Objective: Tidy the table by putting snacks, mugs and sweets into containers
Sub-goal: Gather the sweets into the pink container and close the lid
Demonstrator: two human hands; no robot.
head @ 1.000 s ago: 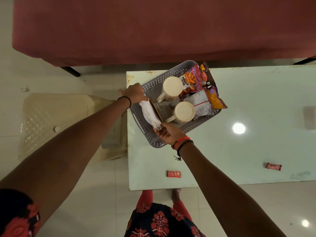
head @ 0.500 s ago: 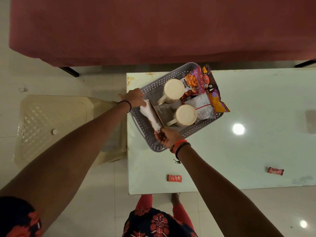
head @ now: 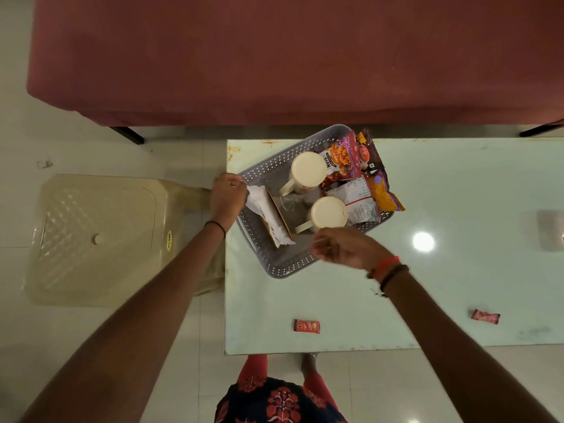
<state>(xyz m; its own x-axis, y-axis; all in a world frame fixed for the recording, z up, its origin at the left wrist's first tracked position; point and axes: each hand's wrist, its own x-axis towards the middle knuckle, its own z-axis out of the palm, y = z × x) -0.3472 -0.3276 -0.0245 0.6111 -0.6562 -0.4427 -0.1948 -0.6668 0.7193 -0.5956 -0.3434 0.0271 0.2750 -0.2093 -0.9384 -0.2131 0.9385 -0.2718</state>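
Note:
A grey perforated basket [head: 276, 267] sits on the left part of the pale glass table [head: 457, 279]. Inside it stand two cream mugs [head: 308, 172] [head: 328, 213], and several snack packets [head: 343, 161] lean at its right end. A white wrapped packet [head: 265, 212] lies along its left side. My left hand [head: 227, 196] holds the upper end of that packet at the basket's corner. Blurred and with loosely curled fingers, my right hand [head: 345, 248] hovers over the basket's near rim and holds nothing. Two red sweets [head: 306, 326] [head: 485, 316] lie near the table's front edge.
A cream plastic chair [head: 97, 239] stands close against the table's left side. A maroon sofa [head: 274, 56] runs along the far edge. A pale grey object [head: 551, 228] lies at the table's right, partly cut off by the frame.
My right hand has let go of the white packet's lower end and moved right. The packet now lies in the basket's left side, my left hand still at its upper end.

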